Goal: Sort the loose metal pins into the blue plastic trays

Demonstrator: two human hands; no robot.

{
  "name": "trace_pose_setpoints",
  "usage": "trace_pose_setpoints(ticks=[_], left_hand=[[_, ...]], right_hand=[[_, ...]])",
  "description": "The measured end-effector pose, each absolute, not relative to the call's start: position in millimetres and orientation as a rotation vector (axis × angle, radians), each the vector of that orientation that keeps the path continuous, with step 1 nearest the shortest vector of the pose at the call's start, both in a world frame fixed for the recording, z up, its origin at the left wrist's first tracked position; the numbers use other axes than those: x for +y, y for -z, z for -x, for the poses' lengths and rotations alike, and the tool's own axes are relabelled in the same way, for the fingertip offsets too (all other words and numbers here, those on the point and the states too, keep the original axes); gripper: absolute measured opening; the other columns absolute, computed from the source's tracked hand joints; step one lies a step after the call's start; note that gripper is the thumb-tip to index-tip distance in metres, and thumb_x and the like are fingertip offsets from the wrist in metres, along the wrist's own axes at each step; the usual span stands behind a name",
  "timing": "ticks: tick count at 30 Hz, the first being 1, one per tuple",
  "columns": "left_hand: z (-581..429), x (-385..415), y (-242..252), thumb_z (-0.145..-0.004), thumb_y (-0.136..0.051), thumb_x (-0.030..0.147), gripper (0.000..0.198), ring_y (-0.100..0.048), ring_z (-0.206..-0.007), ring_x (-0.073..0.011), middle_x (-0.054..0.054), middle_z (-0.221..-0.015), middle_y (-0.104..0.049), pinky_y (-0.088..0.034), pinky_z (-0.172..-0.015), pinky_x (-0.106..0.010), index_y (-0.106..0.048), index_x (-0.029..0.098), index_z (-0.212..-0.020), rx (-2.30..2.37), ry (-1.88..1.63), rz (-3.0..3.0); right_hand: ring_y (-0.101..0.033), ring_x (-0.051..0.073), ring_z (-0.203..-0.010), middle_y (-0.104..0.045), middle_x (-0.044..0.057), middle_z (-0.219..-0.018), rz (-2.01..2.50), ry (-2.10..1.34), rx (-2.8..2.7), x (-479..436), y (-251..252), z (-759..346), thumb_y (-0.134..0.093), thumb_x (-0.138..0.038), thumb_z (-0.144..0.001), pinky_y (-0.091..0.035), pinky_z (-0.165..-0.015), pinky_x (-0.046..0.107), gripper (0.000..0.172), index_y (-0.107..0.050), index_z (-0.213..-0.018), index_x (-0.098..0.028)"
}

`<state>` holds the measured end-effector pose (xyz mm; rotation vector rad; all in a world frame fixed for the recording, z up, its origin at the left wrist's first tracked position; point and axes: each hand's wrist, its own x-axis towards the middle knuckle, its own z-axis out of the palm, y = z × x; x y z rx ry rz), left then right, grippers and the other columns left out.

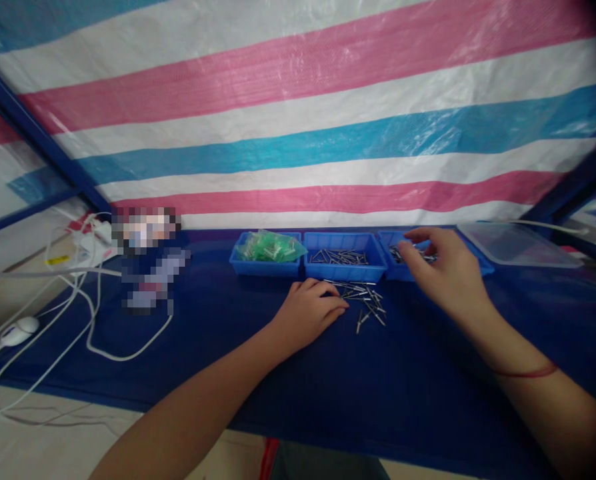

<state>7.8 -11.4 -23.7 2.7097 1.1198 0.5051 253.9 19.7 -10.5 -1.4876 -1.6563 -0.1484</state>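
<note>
Loose metal pop rivets (371,301) lie in a scattered pile on the blue table, in front of the middle bin. At the left edge of this pile my left hand (311,310) rests with bent fingers, its thumb apart from the index finger, touching the nearest rivets. My right hand (445,270) hovers over the right blue bin (401,270), thumb and index finger curved with a small gap between the tips. Rivets show inside that bin, partly hidden by the hand. More rivets (341,257) fill the middle blue bin (345,272).
A left blue bin (265,268) holds a clear bag with green contents (271,247). A translucent plastic lid (518,243) lies at the back right. White cables (95,320), a power strip (95,243) and blurred items occupy the left. Striped sheeting (328,140) hangs behind the table.
</note>
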Motion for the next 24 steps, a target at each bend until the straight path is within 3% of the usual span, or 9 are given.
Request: trace_pose_setpoints(ticks=[7, 18, 24], left_hand=[[-8, -9, 22, -0.093, -0.047, 0.029, 0.022, -0.056, -0.093, -0.0170, -0.001, -0.101, -0.067, -0.036, -0.080, -0.033, -0.067, 0.025, -0.102, 1.231, -0.541, -2.687], [-7, -6, 24, -0.090, -0.051, 0.026, 0.018, -0.060, -0.092, -0.0192, -0.002, -0.101, -0.069, -0.038, -0.081, -0.035, -0.065, 0.022, -0.100, 1.284, -0.729, -2.613], [-10, -7, 16, -0.090, -0.051, 0.025, 0.015, -0.063, -0.090, -0.0174, -0.003, -0.095, -0.070, -0.043, -0.083, -0.031, -0.065, 0.020, -0.093, 1.122, -0.999, -2.433]], right_hand=[[-0.057, 0.022, -0.076, -0.065, 0.006, -0.085, 1.277, 0.164, -1.838, 5, 9, -230, -0.052, -0.026, -0.085, -0.044, -0.074, 0.039, 0.009, -0.060, -0.088, -0.022], [-0.059, 0.022, -0.086, -0.062, 0.007, -0.088, 1.084, 0.002, -2.050, -12, 11, -205, -0.053, -0.023, -0.085, -0.047, -0.082, 0.039, 0.009, -0.061, -0.082, -0.020], [-0.060, 0.022, -0.089, -0.062, 0.009, -0.098, 1.108, -0.170, -2.098, -15, 10, -203, -0.053, -0.026, -0.086, -0.050, -0.077, 0.037, 0.023, -0.059, -0.107, -0.019]])
